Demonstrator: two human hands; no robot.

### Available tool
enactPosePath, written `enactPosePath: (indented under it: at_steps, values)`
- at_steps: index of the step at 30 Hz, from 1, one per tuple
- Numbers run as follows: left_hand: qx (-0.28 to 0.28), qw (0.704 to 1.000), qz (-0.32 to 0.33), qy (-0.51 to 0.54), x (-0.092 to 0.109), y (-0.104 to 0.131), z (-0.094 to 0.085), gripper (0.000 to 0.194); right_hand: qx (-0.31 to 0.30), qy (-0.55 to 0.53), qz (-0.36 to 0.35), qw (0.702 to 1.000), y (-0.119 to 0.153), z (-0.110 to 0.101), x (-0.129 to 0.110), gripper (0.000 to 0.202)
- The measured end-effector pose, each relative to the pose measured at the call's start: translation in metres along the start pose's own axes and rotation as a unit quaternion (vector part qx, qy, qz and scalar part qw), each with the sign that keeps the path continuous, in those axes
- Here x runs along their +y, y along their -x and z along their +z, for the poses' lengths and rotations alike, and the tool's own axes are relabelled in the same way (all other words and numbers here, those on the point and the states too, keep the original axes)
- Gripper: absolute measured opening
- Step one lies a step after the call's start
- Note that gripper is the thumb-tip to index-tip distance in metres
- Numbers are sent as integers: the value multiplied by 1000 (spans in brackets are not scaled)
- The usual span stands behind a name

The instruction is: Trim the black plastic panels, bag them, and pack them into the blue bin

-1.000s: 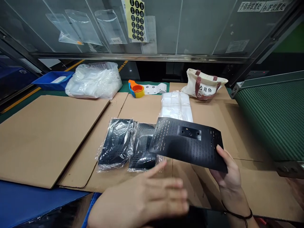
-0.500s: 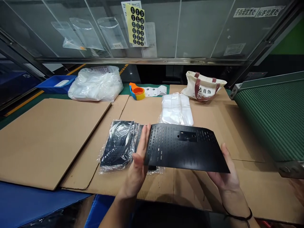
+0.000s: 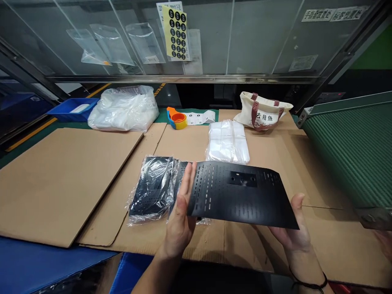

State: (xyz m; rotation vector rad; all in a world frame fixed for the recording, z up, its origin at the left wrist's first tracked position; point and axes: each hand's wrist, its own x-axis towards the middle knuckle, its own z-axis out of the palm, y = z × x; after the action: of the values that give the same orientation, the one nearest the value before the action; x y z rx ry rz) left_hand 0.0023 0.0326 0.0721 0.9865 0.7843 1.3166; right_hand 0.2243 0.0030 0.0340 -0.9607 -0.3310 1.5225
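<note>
Panel between palms: a person steadies a slotted black panel [image 3: 225, 202] above a cardboard-covered desk [image 3: 330, 245], the left-hand grip [image 3: 180, 222] flat along one end, fingers extended, the right-hand grip [image 3: 292, 234] at the other, thumb raised. Just left lies a film-wrapped black pack [image 3: 151, 188]; behind sit a white plastic-wrapped bundle [image 3: 228, 141], an orange, blue and yellow holder [image 3: 177, 121] and a cream tote bag [image 3: 266, 116] with brown straps

Black panel [image 3: 241, 200] blocking centre, free cardboard [image 3: 326, 179] right
</note>
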Motion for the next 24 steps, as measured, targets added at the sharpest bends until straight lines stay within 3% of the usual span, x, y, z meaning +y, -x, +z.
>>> enactPosePath:
  at_steps: [3, 7, 12, 14, 16, 18, 20, 22, 24]
  values:
    - [17, 999, -28, 5, 2, -4, -6, 54, -46, 27, -29, 998, 3, 1, -2, 66]
    - [53, 995, -79, -32, 3, -8, -20, 64, -83, 87, -70, 990, 9, 7, -6, 61]
    - [72, 984, -107, -121, -7, -14, -36, 65, -113, 209, -109, 965, 18, 7, -13, 46]
    - [62, 983, -75, -158, -12, -16, -37, 58, -145, 318, -155, 924, 20, 4, -17, 34]
    - [68, 979, -10, -194, -16, -15, -34, 60, -184, 443, -220, 849, 22, 2, -20, 29]
    - [106, 970, 63, -208, -18, -13, -26, 64, -190, 540, -306, 761, 22, 1, -20, 41]
    - [152, 964, 112, -185, -18, -10, -16, 58, -144, 580, -401, 694, 21, 3, -16, 54]
    - [183, 963, 140, -138, -18, -6, -7, 42, -69, 576, -452, 678, 21, 7, -8, 58]
    - [191, 964, 156, -98, -18, -2, 1, 33, 1, 548, -442, 710, 23, 12, 0, 59]
